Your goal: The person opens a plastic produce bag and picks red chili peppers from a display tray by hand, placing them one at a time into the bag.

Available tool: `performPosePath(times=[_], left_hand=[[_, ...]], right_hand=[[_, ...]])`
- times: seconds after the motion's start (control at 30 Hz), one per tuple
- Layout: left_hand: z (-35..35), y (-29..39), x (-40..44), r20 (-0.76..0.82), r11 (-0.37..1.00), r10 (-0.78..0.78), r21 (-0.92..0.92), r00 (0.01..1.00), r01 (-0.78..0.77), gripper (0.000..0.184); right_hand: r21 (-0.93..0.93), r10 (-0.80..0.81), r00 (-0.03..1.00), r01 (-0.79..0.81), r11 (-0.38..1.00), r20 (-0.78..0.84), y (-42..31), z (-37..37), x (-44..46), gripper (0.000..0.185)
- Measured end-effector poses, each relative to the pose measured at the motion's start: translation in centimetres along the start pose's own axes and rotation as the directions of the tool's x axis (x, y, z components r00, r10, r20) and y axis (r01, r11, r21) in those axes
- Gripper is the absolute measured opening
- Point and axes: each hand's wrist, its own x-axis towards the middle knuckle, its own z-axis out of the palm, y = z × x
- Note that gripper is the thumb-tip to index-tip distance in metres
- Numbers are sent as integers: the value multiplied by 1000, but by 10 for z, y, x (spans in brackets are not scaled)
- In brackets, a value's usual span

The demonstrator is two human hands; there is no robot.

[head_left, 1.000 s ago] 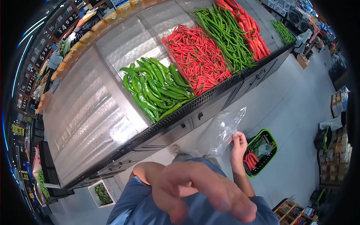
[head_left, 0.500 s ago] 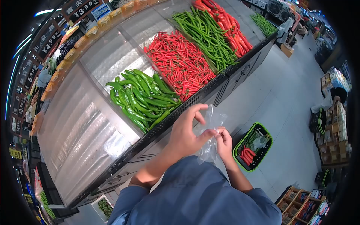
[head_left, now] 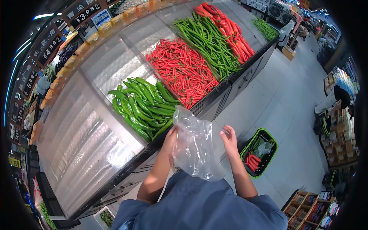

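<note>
A clear plastic bag hangs spread out in front of my body. My left hand grips its left side, and some of those fingers are hidden behind the film. To the right of the bag, my right hand is open with its fingers apart and holds nothing. Long green peppers lie in a heap on the metal display just beyond my left hand. Beside them is a pile of small red chilies.
Thin green chilies and large red peppers fill the farther sections. A black basket with a green rim stands on the floor at right, holding red peppers and a bagged item. Wooden shelves are at lower right.
The crumpled bag has been opened out wide. My left hand has moved to its left side, and my right hand has let go of it.
</note>
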Motion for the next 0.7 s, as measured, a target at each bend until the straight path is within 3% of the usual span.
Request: performPosePath(times=[0.07,0.1,0.2,0.23,0.3,0.37,0.43,0.53,0.57,0.63,0.7], left_hand=[[-18,4,3,101,997,26,-78,995,-18,30],[-26,9,-1,85,998,38,-52,996,-33,32],[-34,30,-21,56,998,56,-4,997,-56,32],[-60,27,-5,145,997,64,43,987,-71,31],[-69,37,-10,140,991,15,129,990,-34,31],[-74,34,-12,147,983,-23,181,989,-4,32],[-82,22,-6,177,978,-53,208,983,15,34],[-77,21,-1,242,959,58,255,969,-121,40],[-72,20,-1,47,953,51,297,998,-63,44],[-76,5,-1,-56,678,407,687,912,-260,45],[-56,6,-18,56,302,662,893,748,-334,45]], right_hand=[[-109,357,933,-359,927,-43,29,-12,7,51],[164,461,816,-537,827,349,27,-18,2,59],[455,329,698,-684,570,636,26,-20,-23,58],[492,260,685,-690,531,680,9,-19,-28,57],[547,122,652,-710,444,748,-27,-20,-40,55],[369,183,665,-598,712,725,-27,-27,-34,50],[136,298,685,-503,853,665,-31,-18,-33,34],[258,171,807,-369,893,565,-30,-17,-22,24],[281,199,859,-360,889,471,-36,-21,-18,18],[222,119,924,-210,952,363,-31,-32,-5,17],[117,44,972,-72,991,230,-38,-31,-7,17]])
